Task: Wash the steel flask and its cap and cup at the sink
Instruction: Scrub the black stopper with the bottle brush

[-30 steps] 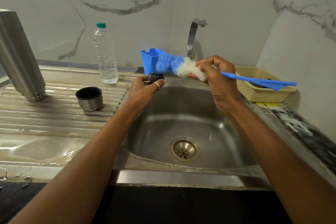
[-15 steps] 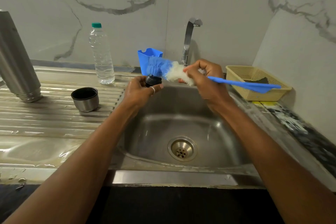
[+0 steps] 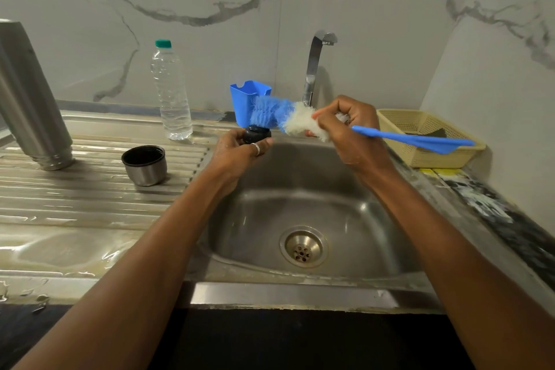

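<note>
Head view, left to right: steel flask standing on the wet drainboard, upper end cut off by the frame; cup beside it, mouth up. Over the sink, left hand curled round the small dark cap; right hand clenched on the brush. Cap probably light, rigid, slippery when wet, so best pinched at the rim. Mostly hidden by fingers and bristles.

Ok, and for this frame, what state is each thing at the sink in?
flask: standing on the drainboard, untouched.
cup: upright on the drainboard, mouth up.
cap: gripped in the left hand over the sink, brush bristles against it.
brush: gripped by the right hand at the bristle end.
tap: no water running.
water bottle: upright, capped.
</note>
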Motion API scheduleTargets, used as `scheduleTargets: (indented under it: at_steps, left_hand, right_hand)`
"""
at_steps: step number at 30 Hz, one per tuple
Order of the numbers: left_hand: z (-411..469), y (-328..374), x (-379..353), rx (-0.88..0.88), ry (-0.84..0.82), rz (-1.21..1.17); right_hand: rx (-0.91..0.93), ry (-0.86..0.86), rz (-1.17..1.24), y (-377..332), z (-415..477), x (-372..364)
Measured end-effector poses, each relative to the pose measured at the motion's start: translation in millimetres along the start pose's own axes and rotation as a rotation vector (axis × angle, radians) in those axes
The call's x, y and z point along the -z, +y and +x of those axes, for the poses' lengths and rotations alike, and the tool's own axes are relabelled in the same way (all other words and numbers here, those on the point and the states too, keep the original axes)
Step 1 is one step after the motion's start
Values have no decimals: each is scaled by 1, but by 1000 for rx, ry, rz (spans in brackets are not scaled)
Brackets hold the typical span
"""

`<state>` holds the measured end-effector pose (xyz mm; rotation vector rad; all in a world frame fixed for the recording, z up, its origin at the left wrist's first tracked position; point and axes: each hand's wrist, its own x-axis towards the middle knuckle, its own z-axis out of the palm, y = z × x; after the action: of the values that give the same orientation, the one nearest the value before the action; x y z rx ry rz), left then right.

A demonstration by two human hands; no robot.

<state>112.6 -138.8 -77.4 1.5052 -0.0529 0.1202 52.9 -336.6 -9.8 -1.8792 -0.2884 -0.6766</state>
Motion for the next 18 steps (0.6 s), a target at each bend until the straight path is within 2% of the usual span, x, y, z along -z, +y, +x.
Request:
scheduleTargets:
  at_steps: [3,7,12,18]
  left_hand:
    - [2,-1,0,18,-2,-8]
    - [-2,3,2,7,-3,-2]
    - [-7,5,-6,-5,-36,75]
    - [-7,9,7,28,-2,91]
  right_hand:
    - [35,-46,-48,-2,-4,-9]
    - [-2,-10,80,-1,4,6]
    - [25,-45,-93,0,-4,-9]
    - [94,-103,-34,-12,-1,10]
